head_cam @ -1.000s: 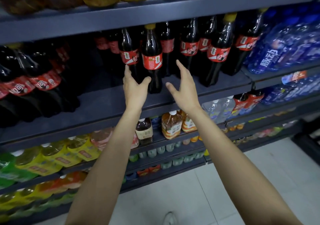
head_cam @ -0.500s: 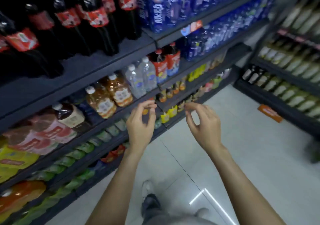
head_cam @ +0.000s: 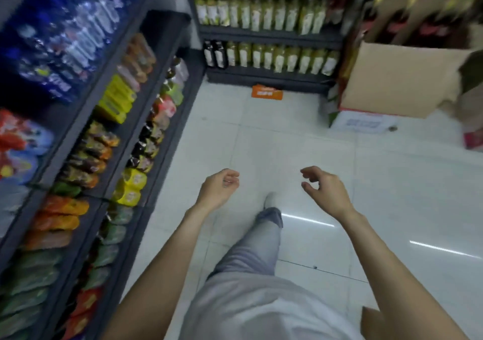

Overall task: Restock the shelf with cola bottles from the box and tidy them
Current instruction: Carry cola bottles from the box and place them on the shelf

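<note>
Both hands hang in the air over the white floor and hold nothing. My left hand (head_cam: 218, 189) has loosely curled fingers. My right hand (head_cam: 324, 189) is also loosely curled, thumb and fingers apart. An open cardboard box (head_cam: 397, 78) stands at the upper right on other cartons. Dark cola bottles (head_cam: 407, 23) with red labels show blurred inside it. The cola shelf itself is out of view.
A dark shelf unit (head_cam: 136, 130) full of drink bottles runs along the left. Another shelf (head_cam: 266, 36) of pale green bottles stands at the far end. An orange sign (head_cam: 266, 92) lies on the floor there. My leg in grey trousers (head_cam: 261, 248) steps forward.
The view has swung right and down, away from the cola shelf toward the aisle and the box. Both hands have dropped from the shelf, empty, with their fingers curling loosely.
</note>
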`<state>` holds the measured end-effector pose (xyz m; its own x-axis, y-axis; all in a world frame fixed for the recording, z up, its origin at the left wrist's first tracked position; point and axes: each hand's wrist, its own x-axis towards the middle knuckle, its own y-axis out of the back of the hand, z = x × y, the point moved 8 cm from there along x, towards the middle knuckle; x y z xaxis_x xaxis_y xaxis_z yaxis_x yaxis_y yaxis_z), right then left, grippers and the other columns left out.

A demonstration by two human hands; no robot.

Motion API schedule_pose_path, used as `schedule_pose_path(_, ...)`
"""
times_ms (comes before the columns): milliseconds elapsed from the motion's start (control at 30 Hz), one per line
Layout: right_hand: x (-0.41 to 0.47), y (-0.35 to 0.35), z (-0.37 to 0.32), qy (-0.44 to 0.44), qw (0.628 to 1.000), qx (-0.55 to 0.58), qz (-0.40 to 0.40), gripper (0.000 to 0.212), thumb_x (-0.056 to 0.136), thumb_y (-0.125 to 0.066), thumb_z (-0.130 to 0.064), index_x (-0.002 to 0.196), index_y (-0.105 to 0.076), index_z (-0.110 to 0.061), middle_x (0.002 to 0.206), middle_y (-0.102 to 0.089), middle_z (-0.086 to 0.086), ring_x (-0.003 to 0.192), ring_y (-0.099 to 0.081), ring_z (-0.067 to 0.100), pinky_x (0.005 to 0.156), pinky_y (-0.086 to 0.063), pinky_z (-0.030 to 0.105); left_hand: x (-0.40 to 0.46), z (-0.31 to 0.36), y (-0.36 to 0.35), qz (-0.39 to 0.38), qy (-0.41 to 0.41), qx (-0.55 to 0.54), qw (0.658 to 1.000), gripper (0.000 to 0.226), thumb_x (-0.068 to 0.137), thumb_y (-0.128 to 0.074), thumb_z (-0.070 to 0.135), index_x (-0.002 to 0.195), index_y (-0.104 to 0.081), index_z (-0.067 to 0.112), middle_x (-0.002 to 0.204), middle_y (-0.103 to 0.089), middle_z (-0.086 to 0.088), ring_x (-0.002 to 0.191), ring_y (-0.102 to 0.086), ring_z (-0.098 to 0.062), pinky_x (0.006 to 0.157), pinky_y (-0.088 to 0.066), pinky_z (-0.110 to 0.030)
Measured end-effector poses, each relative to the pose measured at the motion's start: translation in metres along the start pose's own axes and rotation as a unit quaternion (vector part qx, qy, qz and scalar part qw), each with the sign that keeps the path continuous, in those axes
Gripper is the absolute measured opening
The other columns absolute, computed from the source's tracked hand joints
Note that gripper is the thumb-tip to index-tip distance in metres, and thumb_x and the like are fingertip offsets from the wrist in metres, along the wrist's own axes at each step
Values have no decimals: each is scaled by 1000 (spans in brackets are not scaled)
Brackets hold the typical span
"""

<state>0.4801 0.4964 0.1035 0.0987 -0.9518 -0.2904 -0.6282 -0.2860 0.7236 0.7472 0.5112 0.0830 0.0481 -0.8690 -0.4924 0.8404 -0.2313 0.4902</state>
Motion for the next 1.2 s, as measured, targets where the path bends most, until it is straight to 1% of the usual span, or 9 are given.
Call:
schedule_pose_path(200, 90, 108, 117, -127, 990, -53, -13, 34, 90, -59, -25, 124, -55, -20, 117, -65, 0, 104, -60, 22, 86, -47, 33, 156, 137, -73, -29, -54, 150, 987, 22, 88, -56, 26, 109, -64, 26, 104, -67, 10, 95, -62, -12, 79, -45, -23)
schedule_pose_path(367, 163, 209, 184, -202, 979, -39, 2, 33, 90, -58, -26, 123, -55, -22, 118, -64, -1, 105, -59, 21, 88, -45, 33, 270, 263, -127, -52, -81, 161, 982, 23, 89, -55, 27, 111, -62, 26, 111, -67, 6, 101, -62, -17, 84, -47, -27)
schedule_pose_path(500, 235, 287, 224, -204, 978, 1, 54, 29, 89, -60, -20, 118, -59, -19, 110, -67, -1, 99, -61, 20, 87, -45, 32, 341, 352, -163, -54, -100, 134, 984, 22, 92, -55, 26, 112, -63, 23, 108, -66, 7, 99, -61, -13, 82, -45, -24)
schedule_pose_path(600, 300, 332, 257, -200, 974, 58, 85, 28, 87, -61, -14, 115, -61, -15, 104, -68, 3, 92, -63, 20, 82, -45, 29, 393, 410, -186, -7, -126, 203, 971, 21, 91, -54, 27, 111, -63, 24, 99, -63, 11, 93, -59, -12, 73, -40, -24)
schedule_pose_path(733, 414, 376, 308, -163, 979, 94, 74, 26, 87, -62, -13, 113, -62, -12, 103, -68, 6, 85, -60, 17, 78, -44, 22, 480, 460, -219, 28, -124, 198, 972, 22, 89, -60, 25, 110, -61, 20, 96, -64, 8, 95, -62, -15, 74, -51, -32)
schedule_pose_path(833, 504, 400, 349, -153, 985, 57, 51, 38, 83, -56, -36, 112, -64, -13, 103, -70, 9, 93, -65, 28, 84, -50, 37, 542, 488, -246, 24, -94, 208, 973, 32, 88, -63, 28, 118, -59, 16, 113, -66, -1, 103, -61, -21, 87, -50, -37)
schedule_pose_path(933, 575, 413, 384, -149, 987, 45, 35, 34, 86, -58, -26, 119, -60, -16, 108, -68, 13, 100, -63, 34, 86, -51, 46, 598, 510, -281, 20, -55, 225, 973, 35, 88, -62, 24, 122, -58, 14, 118, -65, -5, 109, -60, -25, 89, -49, -35)
schedule_pose_path(1067, 649, 420, 410, -125, 990, 64, 33, 39, 89, -61, -20, 126, -52, -14, 122, -61, 7, 111, -57, 26, 91, -49, 42, 658, 522, -334, 45, 18, 146, 988, 43, 90, -61, 19, 130, -51, 8, 124, -61, -10, 115, -56, -27, 89, -41, -28)
schedule_pose_path(1200, 702, 391, 439, -141, 985, 97, 23, 61, 83, -69, -24, 136, -40, -13, 135, -50, 10, 120, -51, 27, 98, -46, 41, 704, 511, -392, 78, 76, -55, 993, 59, 88, -63, 13, 140, -36, 10, 136, -51, -10, 128, -46, -27, 102, -37, -32)
